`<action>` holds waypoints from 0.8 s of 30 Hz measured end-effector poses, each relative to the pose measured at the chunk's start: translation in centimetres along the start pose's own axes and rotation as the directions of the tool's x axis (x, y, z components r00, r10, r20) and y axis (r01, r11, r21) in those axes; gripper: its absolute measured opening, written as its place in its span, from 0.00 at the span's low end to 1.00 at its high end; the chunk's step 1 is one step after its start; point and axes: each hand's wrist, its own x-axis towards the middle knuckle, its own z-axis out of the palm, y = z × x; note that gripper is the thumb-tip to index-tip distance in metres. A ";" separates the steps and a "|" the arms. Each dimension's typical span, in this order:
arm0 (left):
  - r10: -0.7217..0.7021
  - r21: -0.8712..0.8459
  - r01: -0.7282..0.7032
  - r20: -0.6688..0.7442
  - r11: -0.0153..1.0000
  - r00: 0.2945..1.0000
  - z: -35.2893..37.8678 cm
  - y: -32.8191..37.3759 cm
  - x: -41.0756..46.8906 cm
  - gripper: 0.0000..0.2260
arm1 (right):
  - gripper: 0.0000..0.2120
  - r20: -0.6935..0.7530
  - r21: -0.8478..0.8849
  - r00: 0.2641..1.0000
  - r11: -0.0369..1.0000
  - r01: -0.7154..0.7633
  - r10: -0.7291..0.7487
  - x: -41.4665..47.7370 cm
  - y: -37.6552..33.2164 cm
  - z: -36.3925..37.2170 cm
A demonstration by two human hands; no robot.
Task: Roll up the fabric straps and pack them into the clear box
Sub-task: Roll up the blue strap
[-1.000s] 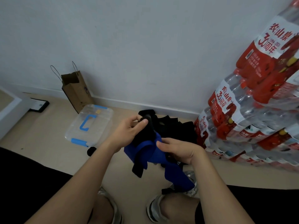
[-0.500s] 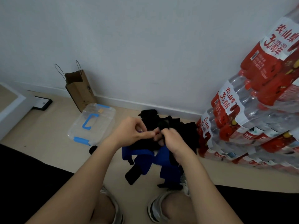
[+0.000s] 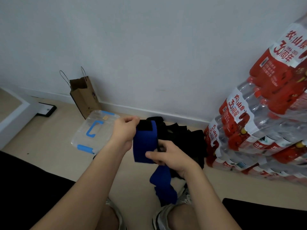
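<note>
The blue strap [image 3: 145,143] is held flat above the floor [image 3: 49,146], pinched on top by the left hand [image 3: 125,131] and gripped lower by the right hand [image 3: 167,155], likely for rolling, near the clear box [image 3: 95,130].

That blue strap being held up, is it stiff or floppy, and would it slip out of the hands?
Probably floppy: below the right hand the blue strap hangs limp and crumpled. Likely light for its size, since the left hand holds its top edge up with only a pinch. Its matte cloth surface seems unlikely to slip.
</note>
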 end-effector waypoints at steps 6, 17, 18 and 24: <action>-0.231 0.022 0.236 0.307 0.972 0.923 -1.3 0.2 -0.4 0.17 | 0.09 -0.342 0.251 0.938 0.958 0.141 -0.049 1.0 -1.6 -0.8; 0.105 0.271 -0.205 0.341 0.941 0.934 -1.1 0.2 -0.1 0.10 | 0.13 -0.218 0.139 0.976 0.990 0.012 0.019 0.8 -1.8 -1.1; 0.135 0.224 -0.202 0.280 0.953 0.950 -0.9 0.0 0.2 0.10 | 0.13 -0.224 0.075 0.972 0.995 -0.058 0.074 0.8 -1.7 -1.1; 0.090 -0.108 -0.061 0.286 0.992 0.954 -0.4 -0.3 0.9 0.11 | 0.06 -0.255 -0.168 0.963 0.977 -0.132 0.086 0.0 -1.7 -1.0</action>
